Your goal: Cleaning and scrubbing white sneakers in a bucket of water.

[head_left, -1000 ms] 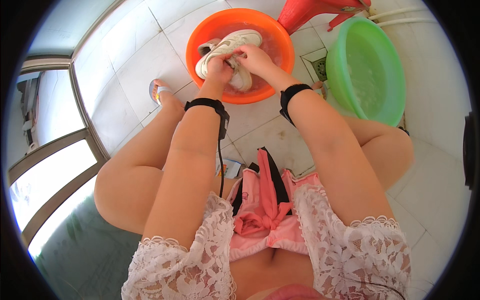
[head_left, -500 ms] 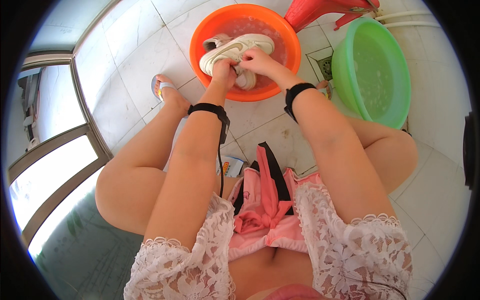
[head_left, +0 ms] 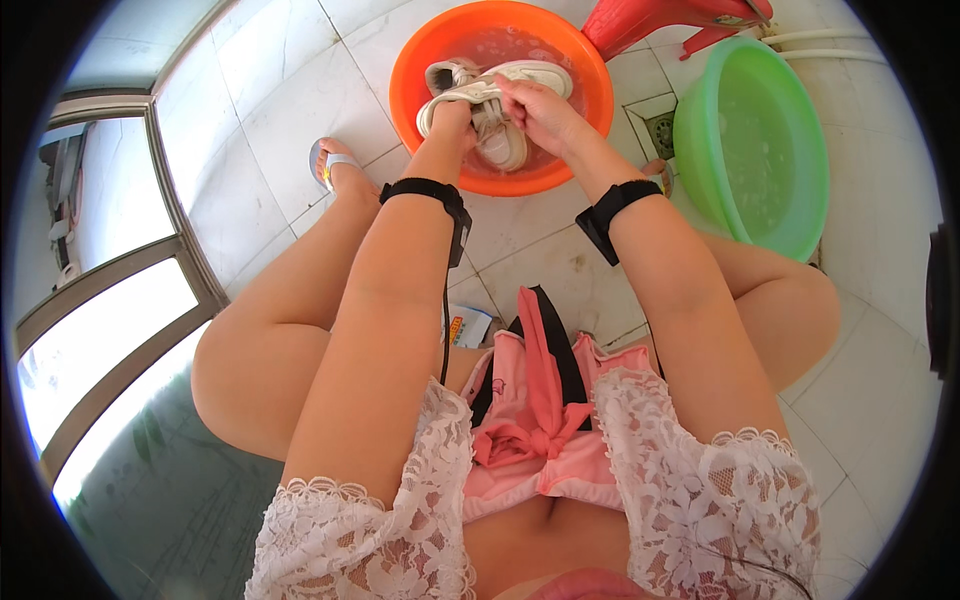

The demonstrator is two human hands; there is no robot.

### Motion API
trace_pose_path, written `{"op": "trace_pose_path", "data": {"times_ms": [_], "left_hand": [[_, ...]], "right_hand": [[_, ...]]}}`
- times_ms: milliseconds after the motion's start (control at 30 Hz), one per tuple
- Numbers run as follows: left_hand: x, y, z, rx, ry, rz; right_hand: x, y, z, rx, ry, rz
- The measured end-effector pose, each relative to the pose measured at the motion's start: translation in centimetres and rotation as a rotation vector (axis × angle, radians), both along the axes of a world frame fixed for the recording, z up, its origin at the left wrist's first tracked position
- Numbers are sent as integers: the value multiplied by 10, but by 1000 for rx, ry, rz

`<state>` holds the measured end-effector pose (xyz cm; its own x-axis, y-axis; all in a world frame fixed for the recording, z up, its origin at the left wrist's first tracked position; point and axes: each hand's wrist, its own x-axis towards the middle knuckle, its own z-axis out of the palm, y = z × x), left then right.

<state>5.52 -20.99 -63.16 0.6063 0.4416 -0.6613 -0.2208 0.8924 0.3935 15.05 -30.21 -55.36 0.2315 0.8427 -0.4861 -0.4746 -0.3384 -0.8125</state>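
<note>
Over an orange basin (head_left: 403, 85) of cloudy, sudsy water, my two hands hold a white sneaker (head_left: 545, 72), lying crosswise and seemingly turned on its side. My left hand (head_left: 455, 122) is closed around its heel end; the fingertips are hidden. Thumb and fingers of my right hand (head_left: 540, 112) are closed on the near side of the shoe around its middle; what exactly they pinch is hard to make out. Beneath it a second white sneaker (head_left: 503, 150) rests in the basin, its toe toward me and its opening at the far left.
A green basin (head_left: 700, 150) with sudsy water stands at the right, next to a floor drain (head_left: 661, 130). Behind the orange basin is a red plastic stool (head_left: 650, 22). A printed packet (head_left: 468, 326) lies on the tiles near my lap. A framed glass door (head_left: 120, 270) stands left.
The held sneaker has tilted, showing less of its side and uncovering more of the one below. My right hand has shifted slightly right and turned. The whole view has moved a little.
</note>
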Motion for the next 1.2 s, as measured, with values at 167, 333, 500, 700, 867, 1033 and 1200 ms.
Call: {"op": "trace_pose_path", "data": {"times_ms": [167, 333, 500, 700, 867, 1033, 1200], "left_hand": [[11, -11, 11, -32, 50, 106], [13, -9, 12, -113, 60, 148], [11, -18, 16, -82, 43, 77], [10, -27, 14, -124, 73, 141], [3, -25, 7, -135, 81, 137], [11, -36, 5, -142, 63, 124], [7, -34, -6, -179, 2, 133]], "right_hand": [[10, -4, 11, 125, -65, -71], [25, -18, 29, 119, 199, -126], [15, -13, 35, 20, -108, -26], [18, -13, 46, -51, -40, -48], [10, -4, 60, -20, -371, 52], [29, -1, 61, 106, -322, -167], [18, -5, 79, 143, -256, -66]]}}
